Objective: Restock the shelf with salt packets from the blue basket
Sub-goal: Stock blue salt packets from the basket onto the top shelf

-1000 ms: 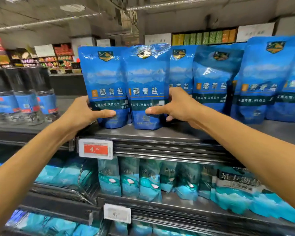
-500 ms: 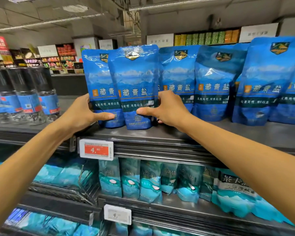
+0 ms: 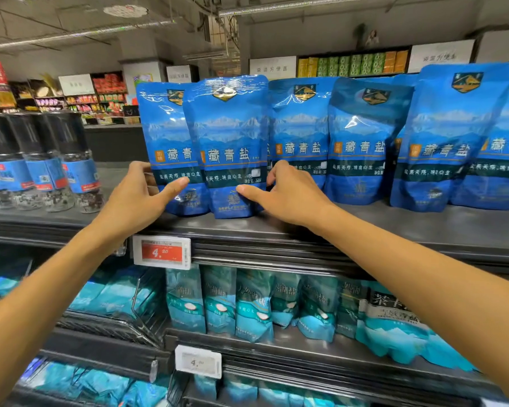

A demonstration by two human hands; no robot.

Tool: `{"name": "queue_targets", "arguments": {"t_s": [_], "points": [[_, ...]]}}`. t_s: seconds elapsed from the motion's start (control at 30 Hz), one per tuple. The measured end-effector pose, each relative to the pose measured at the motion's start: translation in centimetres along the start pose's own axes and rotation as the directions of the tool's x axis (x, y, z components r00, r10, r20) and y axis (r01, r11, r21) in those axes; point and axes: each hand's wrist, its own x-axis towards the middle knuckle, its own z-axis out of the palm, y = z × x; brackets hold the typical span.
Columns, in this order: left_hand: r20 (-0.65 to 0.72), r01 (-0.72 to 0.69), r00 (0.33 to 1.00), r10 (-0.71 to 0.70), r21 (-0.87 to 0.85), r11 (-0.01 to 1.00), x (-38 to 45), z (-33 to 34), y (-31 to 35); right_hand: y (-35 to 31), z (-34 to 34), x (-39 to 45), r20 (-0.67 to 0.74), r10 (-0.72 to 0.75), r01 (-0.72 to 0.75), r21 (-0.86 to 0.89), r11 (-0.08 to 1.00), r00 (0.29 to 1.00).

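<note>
Several blue salt packets stand upright in a row on the dark top shelf (image 3: 379, 227). The leftmost packet (image 3: 162, 136) is held by my left hand (image 3: 138, 201), thumb on its front and fingers round its left edge. A second packet (image 3: 229, 136) stands in front, overlapping the leftmost one. My right hand (image 3: 291, 198) grips it at its lower right edge, thumb on the front. More packets (image 3: 362, 142) fill the row to the right. The blue basket is out of view.
Dark-capped grinder bottles (image 3: 41, 163) stand on the same shelf just left of my left hand. A red price tag (image 3: 162, 251) hangs on the shelf lip. Teal salt packets (image 3: 247, 306) fill the shelf below, and a wire divider (image 3: 135, 301) stands to their left.
My right hand has slid the front packet to the left, so it now overlaps the leftmost packet. Both hands have come closer together.
</note>
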Motion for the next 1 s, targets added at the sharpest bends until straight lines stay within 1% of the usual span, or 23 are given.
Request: {"name": "queue_targets", "arguments": {"t_s": [0.07,0.13,0.23,0.3,0.37,0.43,0.5,0.53,0.63,0.7,0.77,0.83,0.93,1.0], "points": [[-0.072,-0.013,0.997,0.013,-0.005,1.0,-0.4,-0.1,0.0,0.0,0.0,-0.6,-0.002,0.01,-0.01,0.053,0.999,1.0],[-0.176,-0.056,0.983,0.053,-0.015,0.998,-1.2,-0.4,-0.1,0.1,0.1,-1.4,0.006,-0.001,0.001,0.088,0.996,1.0],[-0.324,-0.153,0.937,0.131,-0.044,0.987,-3.3,-1.1,0.0,-0.5,-0.4,-3.5,-0.027,-0.078,0.081,0.192,0.978,0.997],[-0.374,-0.193,0.916,0.146,-0.09,0.977,-5.4,-1.5,0.3,-1.5,-0.8,-5.6,-0.08,-0.168,0.186,0.358,0.915,0.983],[-0.387,-0.213,0.909,0.153,-0.116,0.97,-8.2,-1.3,0.5,-2.6,-0.6,-8.4,-0.115,-0.259,0.28,0.526,0.803,0.959],[-0.371,-0.213,0.917,0.146,-0.144,0.966,-11.4,-0.5,0.5,-2.8,0.8,-11.4,-0.106,-0.315,0.308,0.631,0.712,0.943],[-0.337,-0.168,0.937,0.092,-0.205,0.964,-15.0,0.5,-0.3,-2.5,3.1,-14.1,-0.024,-0.323,0.241,0.718,0.653,0.946],[-0.316,-0.127,0.948,0.045,-0.241,0.962,-17.0,1.0,-0.9,-2.2,4.5,-15.3,0.032,-0.308,0.18,0.752,0.634,0.951],[-0.266,0.015,0.957,-0.113,-0.344,0.939,-23.1,2.4,-3.5,-0.2,9.0,-18.5,0.187,-0.199,-0.029,0.794,0.607,0.962],[-0.241,0.142,0.938,-0.249,-0.389,0.91,-27.7,2.9,-5.7,1.6,12.4,-21.2,0.272,-0.119,-0.148,0.783,0.604,0.955],[-0.236,0.264,0.891,-0.387,-0.425,0.866,-32.4,3.3,-7.7,3.7,15.5,-24.3,0.349,-0.042,-0.255,0.757,0.601,0.936],[-0.225,0.393,0.825,-0.519,-0.433,0.811,-37.5,3.4,-9.1,5.6,18.3,-27.9,0.439,0.017,-0.353,0.697,0.624,0.898],[-0.211,0.567,0.668,-0.714,-0.477,0.671,-45.0,3.4,-10.1,7.6,20.9,-32.7,0.552,0.053,-0.457,0.629,0.629,0.832],[-0.221,0.652,0.537,-0.814,-0.503,0.566,-50.0,3.2,-10.3,8.5,22.1,-35.6,0.617,0.062,-0.509,0.582,0.634,0.784]]}}
